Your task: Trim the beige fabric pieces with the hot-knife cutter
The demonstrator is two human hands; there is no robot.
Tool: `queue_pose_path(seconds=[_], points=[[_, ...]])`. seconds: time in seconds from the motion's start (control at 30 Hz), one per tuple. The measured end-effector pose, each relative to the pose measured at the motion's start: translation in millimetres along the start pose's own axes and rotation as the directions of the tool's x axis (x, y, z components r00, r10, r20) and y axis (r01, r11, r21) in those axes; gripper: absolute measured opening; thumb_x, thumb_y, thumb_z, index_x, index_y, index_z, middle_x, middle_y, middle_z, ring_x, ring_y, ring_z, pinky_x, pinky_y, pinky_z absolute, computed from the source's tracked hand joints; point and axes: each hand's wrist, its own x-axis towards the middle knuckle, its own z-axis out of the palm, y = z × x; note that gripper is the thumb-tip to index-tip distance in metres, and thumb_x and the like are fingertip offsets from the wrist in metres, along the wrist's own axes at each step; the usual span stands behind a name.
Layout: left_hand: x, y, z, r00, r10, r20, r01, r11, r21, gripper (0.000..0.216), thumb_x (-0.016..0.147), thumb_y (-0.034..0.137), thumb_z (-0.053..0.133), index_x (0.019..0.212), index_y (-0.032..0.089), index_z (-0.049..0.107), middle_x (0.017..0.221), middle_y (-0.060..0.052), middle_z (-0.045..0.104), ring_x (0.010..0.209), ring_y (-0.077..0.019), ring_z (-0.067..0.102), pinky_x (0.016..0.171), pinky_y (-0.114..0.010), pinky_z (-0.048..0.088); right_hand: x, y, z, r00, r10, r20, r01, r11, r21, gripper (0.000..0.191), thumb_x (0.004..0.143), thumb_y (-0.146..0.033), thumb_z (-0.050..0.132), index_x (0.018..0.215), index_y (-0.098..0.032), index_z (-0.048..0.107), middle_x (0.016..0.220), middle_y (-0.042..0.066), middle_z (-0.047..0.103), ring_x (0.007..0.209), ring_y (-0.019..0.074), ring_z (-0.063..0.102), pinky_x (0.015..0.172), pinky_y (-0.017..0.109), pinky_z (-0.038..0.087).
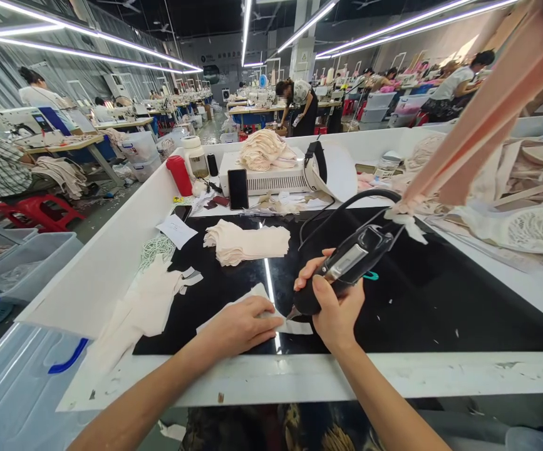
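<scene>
My right hand point(339, 313) is wrapped round a black corded handheld cutter point(353, 260) with a silver plate on its body. Its narrow metal tip points down and left, at a pale piece of fabric point(299, 327) on the black work surface point(421, 300). With its fingers stretched flat, my left hand point(252, 319) presses on that fabric, just left of the tip. Behind my hands lies a stack of cream fabric pieces point(252, 243). More cream pieces point(151, 300) are heaped at the left side of the table.
A white vented box point(271, 181) bears a fabric pile point(266, 149); a phone point(238, 189) leans on its front. Pink cloth strips point(478, 119) hang at the right, near the cutter's cord point(346, 203). White walls point(106, 238) edge the table. Co-workers sit or stand farther off.
</scene>
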Motion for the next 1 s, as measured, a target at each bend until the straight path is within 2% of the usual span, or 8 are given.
queue_pose_path(seconds=[0.23, 0.4, 0.6, 1.0], points=[[0, 1, 2, 1.000, -0.013, -0.013, 0.013, 1.000, 0.009, 0.028, 0.113, 0.034, 0.053, 0.128, 0.022, 0.074, 0.124, -0.012, 0.069, 0.110, -0.0215, 0.068, 0.099, -0.032, 0.060, 1, 2, 0, 1.000, -0.003, 0.022, 0.003, 1.000, -0.010, 0.037, 0.092, -0.034, 0.081, 0.120, -0.027, 0.058, 0.084, -0.005, 0.068, 0.062, 0.0131, 0.065, 0.062, 0.031, 0.056], [-1, -1, 3, 0.999, -0.030, -0.028, 0.030, 0.999, 0.013, 0.032, 0.113, 0.038, 0.053, 0.131, 0.024, 0.075, 0.123, -0.012, 0.068, 0.109, -0.0227, 0.068, 0.096, -0.033, 0.061, 3, 4, 3, 1.000, 0.009, -0.003, -0.009, 1.000, 0.027, 0.043, 0.090, -0.036, 0.083, 0.123, -0.028, 0.057, 0.084, -0.006, 0.068, 0.062, 0.0131, 0.064, 0.064, 0.031, 0.056], [0, 1, 1, 0.998, -0.053, -0.027, 0.053, 0.999, -0.010, 0.030, 0.112, 0.036, 0.056, 0.134, 0.026, 0.075, 0.126, -0.013, 0.065, 0.114, -0.0229, 0.066, 0.102, -0.033, 0.059, 5, 10, 7, 0.999, 0.033, -0.003, -0.033, 0.999, -0.003, 0.045, 0.089, -0.038, 0.083, 0.122, -0.027, 0.056, 0.083, -0.006, 0.068, 0.062, 0.0143, 0.064, 0.065, 0.033, 0.056], [-1, -1, 7, 0.997, -0.052, -0.054, 0.050, 0.998, -0.038, 0.031, 0.111, 0.039, 0.058, 0.128, 0.022, 0.079, 0.124, -0.015, 0.065, 0.113, -0.0247, 0.064, 0.103, -0.036, 0.058, 12, 14, 16, 1.000, 0.009, -0.010, -0.009, 1.000, 0.016, 0.041, 0.088, -0.039, 0.084, 0.117, -0.027, 0.058, 0.082, -0.006, 0.068, 0.060, 0.0137, 0.064, 0.061, 0.031, 0.056]])
